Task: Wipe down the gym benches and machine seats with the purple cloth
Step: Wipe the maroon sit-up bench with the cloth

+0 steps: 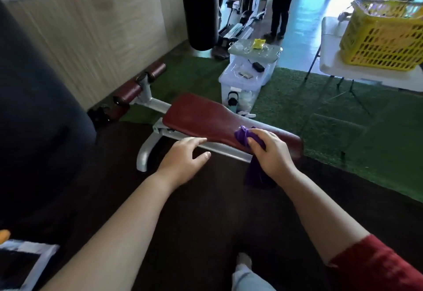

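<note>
two bare hands at a low bench, one wiping

the right hand clamps its curled fingers round the bunched purple cloth and holds it on the near end of the dark red padded gym bench, with a tail of cloth hanging off the edge. the left hand, fingers loose and apart, holds nothing beside the bench's grey metal frame. beyond stand stacked clear plastic boxes, a black hanging punch bag and a yellow slotted plastic basket.

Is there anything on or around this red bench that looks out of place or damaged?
Nothing looks damaged or spilled. Only the purple cloth is bunched in the right hand, with one end hanging below the near edge of the bench pad.
</note>
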